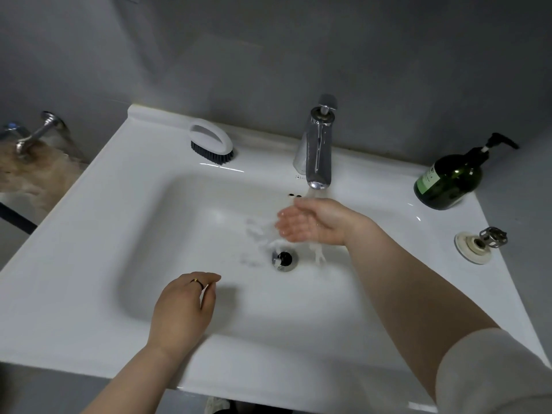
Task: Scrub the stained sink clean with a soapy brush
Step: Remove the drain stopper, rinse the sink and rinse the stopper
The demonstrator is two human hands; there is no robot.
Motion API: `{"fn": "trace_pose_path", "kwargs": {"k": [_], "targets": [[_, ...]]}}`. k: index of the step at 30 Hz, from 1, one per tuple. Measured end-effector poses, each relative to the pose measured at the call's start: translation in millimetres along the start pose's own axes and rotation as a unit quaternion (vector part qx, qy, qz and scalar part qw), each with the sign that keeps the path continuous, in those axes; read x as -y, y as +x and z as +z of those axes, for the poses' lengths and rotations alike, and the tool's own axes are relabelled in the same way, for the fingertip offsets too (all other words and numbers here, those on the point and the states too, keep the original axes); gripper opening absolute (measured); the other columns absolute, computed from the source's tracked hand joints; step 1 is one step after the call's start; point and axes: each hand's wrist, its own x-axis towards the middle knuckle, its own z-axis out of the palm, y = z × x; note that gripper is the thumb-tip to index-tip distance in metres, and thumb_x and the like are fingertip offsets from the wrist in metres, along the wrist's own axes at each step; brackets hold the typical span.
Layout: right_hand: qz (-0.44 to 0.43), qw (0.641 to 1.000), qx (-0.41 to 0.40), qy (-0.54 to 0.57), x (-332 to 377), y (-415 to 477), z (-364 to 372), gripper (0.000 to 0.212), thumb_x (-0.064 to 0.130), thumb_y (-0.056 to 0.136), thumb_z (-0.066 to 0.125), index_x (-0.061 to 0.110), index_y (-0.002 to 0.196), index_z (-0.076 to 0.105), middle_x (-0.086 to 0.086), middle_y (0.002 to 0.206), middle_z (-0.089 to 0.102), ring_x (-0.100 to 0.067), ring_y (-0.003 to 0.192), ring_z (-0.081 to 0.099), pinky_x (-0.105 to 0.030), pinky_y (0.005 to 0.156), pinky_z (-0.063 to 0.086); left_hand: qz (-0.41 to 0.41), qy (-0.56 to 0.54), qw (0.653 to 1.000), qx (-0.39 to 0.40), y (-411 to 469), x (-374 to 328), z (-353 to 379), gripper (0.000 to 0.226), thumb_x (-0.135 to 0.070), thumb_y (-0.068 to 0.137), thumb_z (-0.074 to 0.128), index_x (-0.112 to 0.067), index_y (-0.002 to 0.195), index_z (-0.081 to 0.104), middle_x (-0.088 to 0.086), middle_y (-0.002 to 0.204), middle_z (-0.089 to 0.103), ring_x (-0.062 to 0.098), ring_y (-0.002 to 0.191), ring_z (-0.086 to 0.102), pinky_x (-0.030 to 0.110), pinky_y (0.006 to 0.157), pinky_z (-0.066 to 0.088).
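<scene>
- While water ran from the chrome tap point(318, 153) over the right hand point(310, 221), cupped open and holding nothing, the left hand point(182, 309) hung loosely curled and empty above the white ceramic sink point(89, 234).
- The white-handled, dark-bristled scrub brush point(212, 143) lay untouched on the back rim.
- Likely risk: a wet hand could slip on the brush or the dark green pump bottle point(448, 180).
- Count: one brush, one bottle, one tap, two hands.

- I see open room over the left half of the sink point(89, 234), right up to the brush point(212, 144) on the back rim.
- The faucet point(318, 150) overhangs the basin's back, with the right hand point(310, 222) just under its spout.
- The soap bottle point(448, 180) and a loose stopper point(478, 245) crowd the right rim.
</scene>
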Motion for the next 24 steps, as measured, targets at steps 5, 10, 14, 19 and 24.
{"fn": "trace_pose_path", "kwargs": {"k": [5, 10, 14, 19, 24], "targets": [[0.143, 0.935, -0.060, -0.320, -14, -3, -10, 0.040, 0.019, 0.102, 0.026, 0.003, 0.076, 0.052, -0.012, 0.071, 0.059, -0.019, 0.054, 0.061, -0.024, 0.050, 0.053, -0.008, -0.002, 1.000, 0.013, 0, -2, -1, 0.019, 0.008, 0.072, 0.069, -0.008, 0.082, 0.073, 0.002, 0.082, 0.072, 0.025, 0.073, 0.066, 0.026, 0.068, 0.041], [0.000, 0.970, -0.209, -0.127, -13, 8, -21, 0.034, 0.016, 0.101, 0.030, 0.007, 0.074, 0.048, -0.009, 0.073, 0.056, -0.012, 0.045, 0.059, -0.020, 0.046, 0.050, -0.009, -0.008, 1.000, 0.014, 1, -1, -2, 0.015, -0.006, 0.078, 0.059, -0.010, 0.083, 0.073, 0.001, 0.084, 0.072, 0.023, 0.077, 0.067, 0.026, 0.072, 0.042], [-0.095, 0.975, -0.174, 0.100, 1, 10, -12, 0.035, 0.015, 0.102, 0.027, 0.003, 0.079, 0.051, -0.012, 0.073, 0.061, -0.021, 0.059, 0.062, -0.031, 0.065, 0.054, 0.005, -0.004, 1.000, 0.013, 1, -2, -4, 0.021, -0.011, 0.073, 0.053, -0.010, 0.080, 0.072, 0.000, 0.080, 0.071, 0.020, 0.072, 0.067, 0.026, 0.071, 0.043], [-0.059, 0.992, -0.096, 0.054, 1, 9, 0, 0.033, 0.015, 0.100, 0.033, 0.002, 0.081, 0.056, -0.007, 0.054, 0.068, -0.017, 0.047, 0.066, -0.025, 0.049, 0.057, 0.009, 0.000, 1.000, 0.021, 1, -2, -5, 0.019, -0.010, 0.071, 0.055, -0.010, 0.078, 0.072, -0.001, 0.078, 0.071, 0.018, 0.070, 0.068, 0.026, 0.070, 0.044], [0.017, 0.983, -0.132, -0.128, -16, 2, -12, 0.022, 0.011, 0.096, 0.041, 0.007, 0.078, 0.053, -0.006, 0.062, 0.063, -0.012, 0.044, 0.061, -0.021, 0.049, 0.053, -0.017, -0.024, 0.999, 0.036, 3, -2, -3, 0.021, -0.012, 0.078, 0.053, -0.010, 0.084, 0.073, 0.000, 0.085, 0.071, 0.022, 0.079, 0.067, 0.025, 0.074, 0.042]]}}
